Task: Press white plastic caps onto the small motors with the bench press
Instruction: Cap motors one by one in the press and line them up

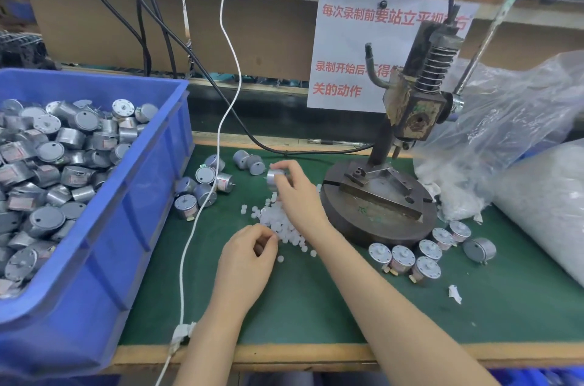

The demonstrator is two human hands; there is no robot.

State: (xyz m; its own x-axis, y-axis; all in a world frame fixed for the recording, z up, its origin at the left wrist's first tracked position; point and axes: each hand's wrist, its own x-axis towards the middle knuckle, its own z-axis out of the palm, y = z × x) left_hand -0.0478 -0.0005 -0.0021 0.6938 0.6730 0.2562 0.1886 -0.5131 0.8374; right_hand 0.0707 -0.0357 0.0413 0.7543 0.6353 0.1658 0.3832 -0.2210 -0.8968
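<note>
Pinching one motor (273,177) between thumb and fingertips of the right hand (297,199), at 9 o'clock of the press (379,196) and just past 12 o'clock of the caps (281,224). Curling the left hand (246,262) at their 7 o'clock edge, fingertips drawn in against the thumb (cap between them or not: cannot tell). Elsewhere, loose motors (205,192) at 10 o'clock of the caps, a bin (164,164) full of motors at far 9, more motors (404,257) at 5 o'clock of the press, a bag (505,120) at 3.

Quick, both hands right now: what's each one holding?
Left hand: fingers curled at the cap pile; a pinched cap cannot be told.
Right hand: grips a motor.
</note>
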